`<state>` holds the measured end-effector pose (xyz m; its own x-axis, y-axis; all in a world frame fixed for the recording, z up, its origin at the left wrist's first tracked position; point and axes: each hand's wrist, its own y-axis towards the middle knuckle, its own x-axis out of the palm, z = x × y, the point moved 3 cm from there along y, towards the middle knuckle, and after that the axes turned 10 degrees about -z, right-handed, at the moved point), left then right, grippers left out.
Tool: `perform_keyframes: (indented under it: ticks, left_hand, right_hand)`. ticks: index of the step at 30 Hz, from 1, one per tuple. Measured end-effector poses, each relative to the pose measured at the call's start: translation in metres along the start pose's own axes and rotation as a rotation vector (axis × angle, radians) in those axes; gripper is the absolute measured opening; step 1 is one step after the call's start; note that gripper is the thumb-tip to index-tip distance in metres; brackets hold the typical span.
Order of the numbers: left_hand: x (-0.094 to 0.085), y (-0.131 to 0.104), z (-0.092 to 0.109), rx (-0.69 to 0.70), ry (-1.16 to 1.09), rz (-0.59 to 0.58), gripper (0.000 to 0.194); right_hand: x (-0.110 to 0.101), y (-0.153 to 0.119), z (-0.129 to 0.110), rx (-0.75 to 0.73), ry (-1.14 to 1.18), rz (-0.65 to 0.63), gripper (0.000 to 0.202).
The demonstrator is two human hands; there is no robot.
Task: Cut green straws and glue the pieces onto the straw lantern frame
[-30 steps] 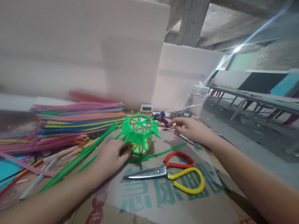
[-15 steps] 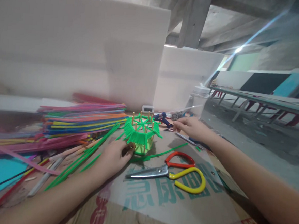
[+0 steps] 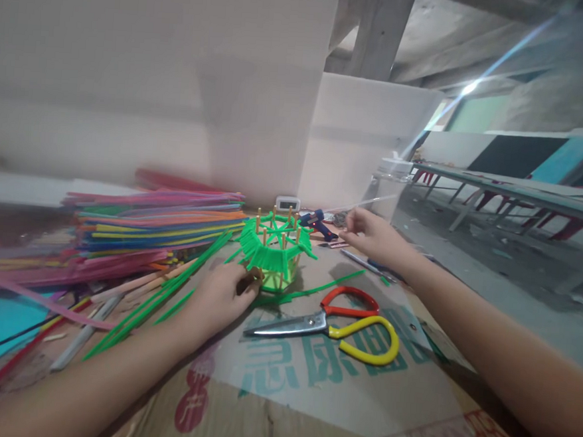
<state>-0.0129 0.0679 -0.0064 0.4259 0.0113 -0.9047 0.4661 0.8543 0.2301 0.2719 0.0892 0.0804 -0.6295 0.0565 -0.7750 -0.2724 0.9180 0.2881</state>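
Observation:
A small green pavilion model (image 3: 274,249), built from pipe cleaners and thin wooden sticks, stands upright on the cardboard-covered table. My left hand (image 3: 224,290) has its thumb and fingers closed at the model's lower left edge. To the right of the model, my right hand (image 3: 373,234) is raised with the fingertips pinched together; anything between them is too small to make out. Scissors (image 3: 314,323) with one red and one yellow handle lie in front of the model. A blue glue gun (image 3: 318,224) rests behind it, left of my right hand.
A big pile of coloured pipe cleaners (image 3: 155,229) covers the left side, with loose green ones (image 3: 171,296) near my left forearm. A small white digital display (image 3: 288,204) and a clear bottle (image 3: 392,189) stand behind. White boards (image 3: 155,89) rise at the back.
My right hand has lifted slightly, away from the tabletop. My left hand stays at the model's edge. The view has shifted a little.

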Motion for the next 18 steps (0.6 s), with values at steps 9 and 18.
perform_keyframes:
  ticks: [9, 18]
  left_hand:
    - [-0.038, -0.024, 0.013, 0.058, -0.08, 0.079, 0.018]
    - [-0.061, -0.041, 0.076, 0.107, -0.362, -0.061, 0.023]
  right_hand:
    - [0.009, -0.021, -0.042, -0.094, 0.751, -0.298, 0.028]
    - [0.04, -0.054, -0.094, -0.22, 0.896, -0.592, 0.022]
